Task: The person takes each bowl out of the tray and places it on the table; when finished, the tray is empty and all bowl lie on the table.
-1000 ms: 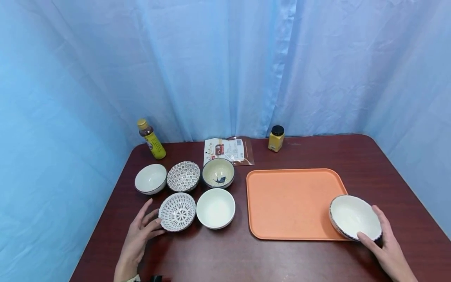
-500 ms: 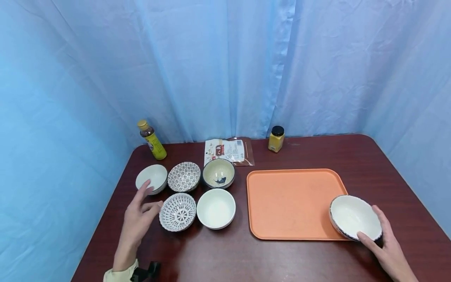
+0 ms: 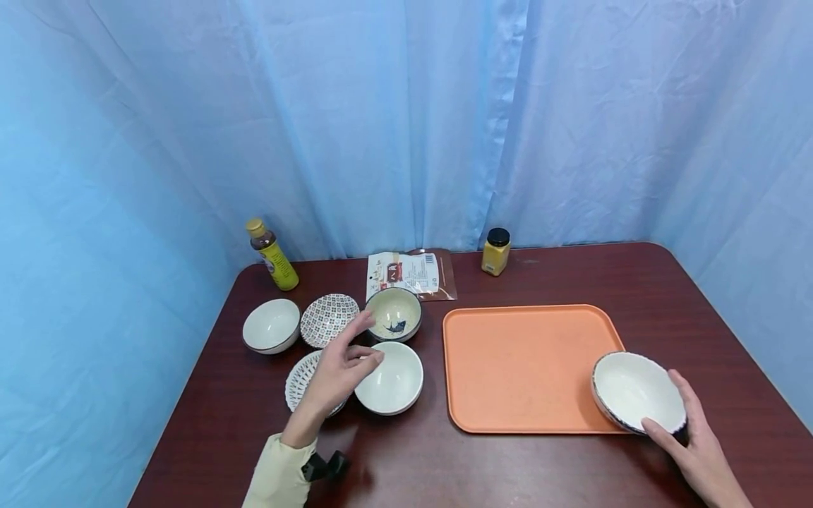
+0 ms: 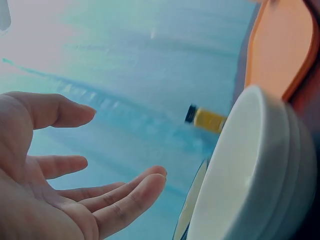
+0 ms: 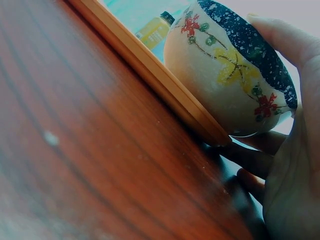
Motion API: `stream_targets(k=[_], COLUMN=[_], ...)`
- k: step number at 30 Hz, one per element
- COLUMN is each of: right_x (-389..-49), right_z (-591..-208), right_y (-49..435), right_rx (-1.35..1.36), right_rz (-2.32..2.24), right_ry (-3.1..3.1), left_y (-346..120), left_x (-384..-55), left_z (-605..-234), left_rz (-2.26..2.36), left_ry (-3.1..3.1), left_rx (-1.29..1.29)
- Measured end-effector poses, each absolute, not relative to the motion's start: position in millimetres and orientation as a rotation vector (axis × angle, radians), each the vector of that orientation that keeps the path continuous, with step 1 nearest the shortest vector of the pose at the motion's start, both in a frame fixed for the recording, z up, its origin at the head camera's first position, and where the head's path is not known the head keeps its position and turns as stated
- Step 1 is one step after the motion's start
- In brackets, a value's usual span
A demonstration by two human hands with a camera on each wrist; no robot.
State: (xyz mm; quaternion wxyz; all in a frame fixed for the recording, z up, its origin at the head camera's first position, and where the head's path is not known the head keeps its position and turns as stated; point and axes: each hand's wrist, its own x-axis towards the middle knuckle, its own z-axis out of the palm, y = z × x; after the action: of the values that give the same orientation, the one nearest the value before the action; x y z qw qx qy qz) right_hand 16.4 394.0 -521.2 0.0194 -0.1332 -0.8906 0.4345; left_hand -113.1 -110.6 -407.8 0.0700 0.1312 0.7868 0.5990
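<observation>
My left hand (image 3: pixel 335 372) hovers over the bowls, fingers apart and holding nothing. Under it, partly hidden, is a grey-and-white petal-patterned bowl (image 3: pixel 297 381). The fingertips overlap the plain white bowl (image 3: pixel 396 386) and the rim of a cream bowl with a blue fish (image 3: pixel 401 307). In the left wrist view, the white bowl (image 4: pixel 280 165) stands to the right of the spread fingers. My right hand (image 3: pixel 705 444) grips a flowered bowl (image 3: pixel 635 388) by its right side. Red and yellow flowers and a dark speckled rim band mark this bowl (image 5: pixel 220 65), tilted beside the tray's edge.
An orange tray (image 3: pixel 521 367) lies on the dark wooden table (image 3: pixel 483 473). On the left are a white bowl (image 3: pixel 272 324) and a checked bowl (image 3: pixel 327 317). Along the back stand a sauce bottle (image 3: pixel 274 257), a food packet (image 3: pixel 409 274) and a yellow jar (image 3: pixel 496 252).
My left hand has left the petal-patterned bowl's left side, risen, and moved right over the bowls. The right hand and its flowered bowl have stayed in place.
</observation>
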Motion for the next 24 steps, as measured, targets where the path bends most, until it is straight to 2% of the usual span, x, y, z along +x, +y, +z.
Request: stream_targets(k=[13,24], right_x=[14,12], right_z=[-521,-519], right_y=[394,394], right_rx=[-0.427,-0.472], right_rz=[1.363,1.387], right_ry=[-2.778,-2.785], left_y=[-49,18], left_x=[-121,-118], left_z=[-408,-422], left_rz=[1.793,1.635], left_ry=[2.222,2.131], left_rx=[0.608,0.628])
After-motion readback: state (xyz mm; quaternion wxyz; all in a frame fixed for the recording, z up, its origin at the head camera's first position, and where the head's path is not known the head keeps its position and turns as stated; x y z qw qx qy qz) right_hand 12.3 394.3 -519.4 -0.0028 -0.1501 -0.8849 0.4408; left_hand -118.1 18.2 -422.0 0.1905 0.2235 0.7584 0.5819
